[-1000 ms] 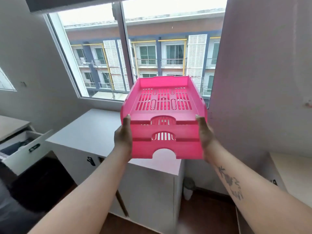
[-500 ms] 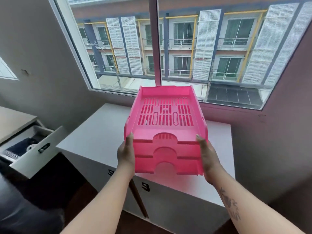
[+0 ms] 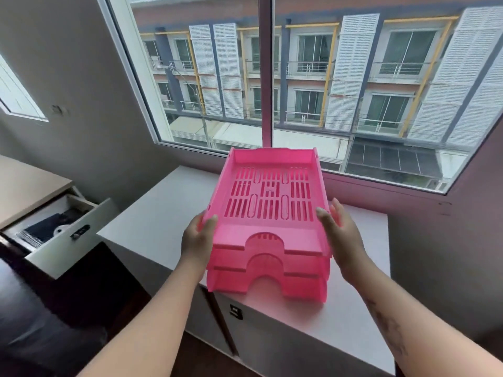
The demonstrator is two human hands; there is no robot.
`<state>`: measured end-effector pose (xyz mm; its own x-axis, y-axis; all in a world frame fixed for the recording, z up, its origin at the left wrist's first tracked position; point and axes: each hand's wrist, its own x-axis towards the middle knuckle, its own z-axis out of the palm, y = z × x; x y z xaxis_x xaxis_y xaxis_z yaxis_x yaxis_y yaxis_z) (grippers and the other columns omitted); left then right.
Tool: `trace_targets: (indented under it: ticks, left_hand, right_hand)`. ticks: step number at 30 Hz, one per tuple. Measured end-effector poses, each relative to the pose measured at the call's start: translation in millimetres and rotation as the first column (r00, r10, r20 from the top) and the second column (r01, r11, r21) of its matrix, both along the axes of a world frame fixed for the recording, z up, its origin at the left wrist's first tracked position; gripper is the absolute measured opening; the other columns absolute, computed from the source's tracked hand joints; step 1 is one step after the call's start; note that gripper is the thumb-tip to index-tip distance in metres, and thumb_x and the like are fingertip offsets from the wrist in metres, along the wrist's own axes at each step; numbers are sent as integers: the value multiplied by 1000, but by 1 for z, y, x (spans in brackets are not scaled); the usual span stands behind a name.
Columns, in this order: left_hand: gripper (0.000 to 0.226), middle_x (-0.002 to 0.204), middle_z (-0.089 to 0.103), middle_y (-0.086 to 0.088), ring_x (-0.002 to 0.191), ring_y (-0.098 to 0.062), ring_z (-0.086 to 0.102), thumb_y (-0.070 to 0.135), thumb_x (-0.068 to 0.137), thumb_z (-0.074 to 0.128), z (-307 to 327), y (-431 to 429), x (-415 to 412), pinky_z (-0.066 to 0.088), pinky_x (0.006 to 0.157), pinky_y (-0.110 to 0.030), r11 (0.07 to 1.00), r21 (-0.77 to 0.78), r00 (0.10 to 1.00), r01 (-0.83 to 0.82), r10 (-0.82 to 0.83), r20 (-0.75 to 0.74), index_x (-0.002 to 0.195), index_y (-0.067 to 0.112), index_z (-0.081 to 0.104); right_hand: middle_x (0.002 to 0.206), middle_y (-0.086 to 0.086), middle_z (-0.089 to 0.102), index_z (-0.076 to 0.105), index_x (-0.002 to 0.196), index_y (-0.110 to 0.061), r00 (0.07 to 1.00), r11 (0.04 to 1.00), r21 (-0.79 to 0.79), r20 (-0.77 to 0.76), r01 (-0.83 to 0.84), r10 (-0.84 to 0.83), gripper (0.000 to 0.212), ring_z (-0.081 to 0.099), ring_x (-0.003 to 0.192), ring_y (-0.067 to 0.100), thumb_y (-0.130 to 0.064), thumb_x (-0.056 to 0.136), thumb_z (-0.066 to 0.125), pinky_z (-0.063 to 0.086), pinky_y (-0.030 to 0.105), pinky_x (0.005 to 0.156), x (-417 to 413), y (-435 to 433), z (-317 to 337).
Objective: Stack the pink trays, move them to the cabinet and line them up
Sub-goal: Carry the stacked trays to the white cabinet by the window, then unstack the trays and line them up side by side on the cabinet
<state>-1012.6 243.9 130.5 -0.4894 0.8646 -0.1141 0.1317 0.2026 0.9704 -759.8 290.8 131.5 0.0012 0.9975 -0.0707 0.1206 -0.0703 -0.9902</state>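
I logged the trays [image 3: 268, 221] newly lowered to the cabinet tabletop [image 3: 152, 216]. The left hand [image 3: 197, 238] had a grip on their side and the right hand [image 3: 341, 235] lay flat against them. Alignment was pending.

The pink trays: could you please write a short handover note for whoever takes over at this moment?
Left hand: grips the left side of the stack of pink trays, thumb at the rim.
Right hand: straight fingers press flat against the stack's right side.
Trays: three nested, over the near edge of the white cabinet below the window; I cannot tell whether the base touches the top.
Done: stacked and brought to the cabinet.
Left: set the stack down, let go, line the trays up.
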Motion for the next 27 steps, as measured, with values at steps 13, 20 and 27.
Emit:
trace_targets:
  ticks: [13,20,27]
  left_hand:
    - [20,82,61,2,79,-20,56,20,100,41,18,-2,-52,47,69,-30,982,107,962,-156,176,-208,99,26,60]
    - [36,113,64,-1,105,-18,59,22,98,46,10,-2,-148,42,86,-29,958,107,940,-266,282,-193,130,11,59]
    - [32,100,63,0,97,-21,59,19,98,47,-6,26,-268,44,82,-30,961,72,942,-268,277,-191,124,10,63]
  right_hand:
    - [108,-2,73,49,144,-23,955,985,111,282,-130,95,55,73,90,26,-6,91,46,61,51,80,-57,18,31]
    - [141,10,58,31,155,-17,950,972,141,278,-186,141,62,69,87,28,-9,96,49,62,45,72,-155,30,23]
    - [129,11,62,34,153,-19,939,979,118,321,-168,123,60,58,68,22,-7,96,48,56,42,63,-274,54,1]
